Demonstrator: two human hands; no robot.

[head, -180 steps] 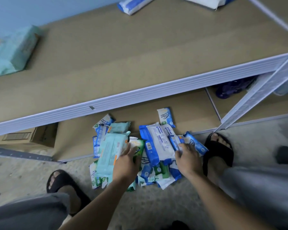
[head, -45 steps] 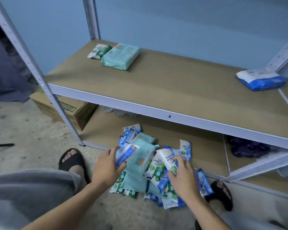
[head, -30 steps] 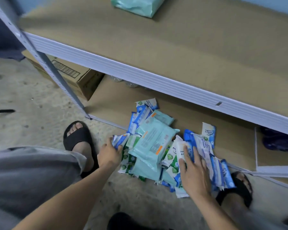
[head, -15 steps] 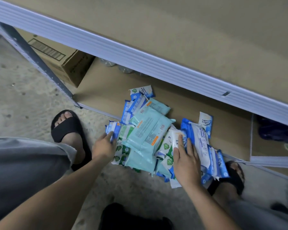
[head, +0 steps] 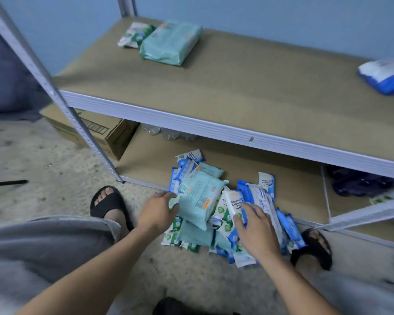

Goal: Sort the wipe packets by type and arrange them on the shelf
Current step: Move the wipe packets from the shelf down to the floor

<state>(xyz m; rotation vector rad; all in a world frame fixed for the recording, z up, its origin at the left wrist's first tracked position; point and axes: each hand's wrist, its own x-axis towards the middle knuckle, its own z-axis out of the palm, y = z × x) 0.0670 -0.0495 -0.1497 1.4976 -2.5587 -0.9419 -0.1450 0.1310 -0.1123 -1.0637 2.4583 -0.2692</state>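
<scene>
Shelf (head: 248,92): middle board mostly bare. Pile of wipe packets (head: 205,201): bulk unsorted, straddling bottom board edge and floor (head: 55,178). Placed so far: teal pack (head: 171,43) touching green-white packet (head: 133,34), back left; blue pack (head: 387,75), far right. Task judged early stage. Left hand (head: 156,213): at pile's left edge, grip unclear. Right hand (head: 256,227): fingers spread flat on pile, holding nothing.

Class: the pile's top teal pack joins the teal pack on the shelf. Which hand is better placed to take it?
Left. The left hand touches the top teal pack, and the shelf pack lies leftward; the right hand rests on blue-white packets.
</scene>
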